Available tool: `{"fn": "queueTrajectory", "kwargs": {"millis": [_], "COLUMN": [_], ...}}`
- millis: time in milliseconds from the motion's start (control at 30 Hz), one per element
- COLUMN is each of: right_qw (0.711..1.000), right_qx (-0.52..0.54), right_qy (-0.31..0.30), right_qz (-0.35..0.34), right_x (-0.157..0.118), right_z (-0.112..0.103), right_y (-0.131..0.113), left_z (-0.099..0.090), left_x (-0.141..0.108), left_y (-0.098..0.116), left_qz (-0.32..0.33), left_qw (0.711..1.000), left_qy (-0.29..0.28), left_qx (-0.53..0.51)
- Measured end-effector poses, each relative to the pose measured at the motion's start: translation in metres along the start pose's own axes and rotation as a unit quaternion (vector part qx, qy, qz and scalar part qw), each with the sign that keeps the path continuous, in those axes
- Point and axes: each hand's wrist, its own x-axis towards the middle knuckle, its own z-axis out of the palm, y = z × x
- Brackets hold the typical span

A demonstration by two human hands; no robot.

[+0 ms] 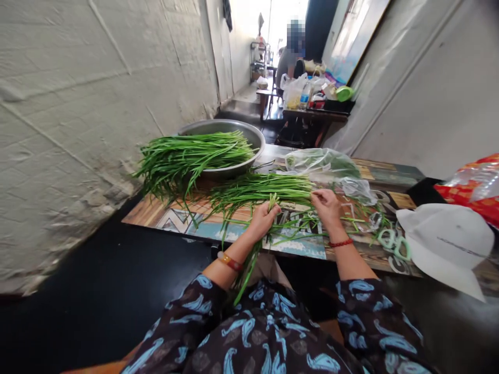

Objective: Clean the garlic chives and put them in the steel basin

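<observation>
My left hand [264, 219] is closed around a small bunch of garlic chives [273, 200]; the pale stem ends stick up from the fist and the green leaves hang below toward my lap. A larger pile of garlic chives [265, 188] lies across the table just beyond, stem ends to the right. At those ends is my right hand [325, 203], its fingers pinched together at the stems; whether a stalk is between them is too small to tell. Behind the pile, a wide metal basin [257, 136] holds a big heap of chives [195, 153], leaves drooping over its left rim.
A clear plastic bag [323, 162] with greens sits behind the pile. Loose scraps [353, 223], green-handled scissors [394, 243] and a white cap [444, 241] lie to the right on the patterned table [312, 246]. Farther back, a person [284, 65] is near a cluttered table.
</observation>
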Motion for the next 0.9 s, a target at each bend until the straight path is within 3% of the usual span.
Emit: {"fn": "queueTrajectory", "kwargs": {"millis": [200, 367, 467, 567, 700, 900], "right_qw": [0.990, 0.973, 0.964, 0.962, 0.968, 0.968], "right_qx": [0.104, 0.194, 0.240, 0.256, 0.242, 0.230], "right_qy": [0.022, 0.041, 0.029, 0.012, -0.026, -0.093], "right_qz": [0.091, 0.117, 0.108, 0.089, 0.068, 0.036], "right_x": [0.003, -0.004, -0.014, -0.025, -0.037, -0.044], "right_z": [-0.001, -0.007, -0.013, -0.018, -0.023, -0.033], "right_y": [-0.010, -0.031, -0.047, -0.061, -0.079, -0.100], "left_z": [-0.001, -0.006, -0.011, -0.015, -0.017, -0.011], "left_x": [-0.002, -0.006, -0.012, -0.013, -0.008, -0.007], "left_y": [0.004, 0.011, 0.021, 0.031, 0.039, 0.035], "left_qz": [-0.081, -0.092, -0.061, 0.015, 0.115, 0.179], "left_qw": [0.990, 0.979, 0.975, 0.987, 0.992, 0.977], "left_qy": [-0.011, -0.006, 0.002, 0.029, 0.051, -0.008], "left_qx": [-0.111, -0.184, -0.212, -0.159, -0.006, 0.118]}}
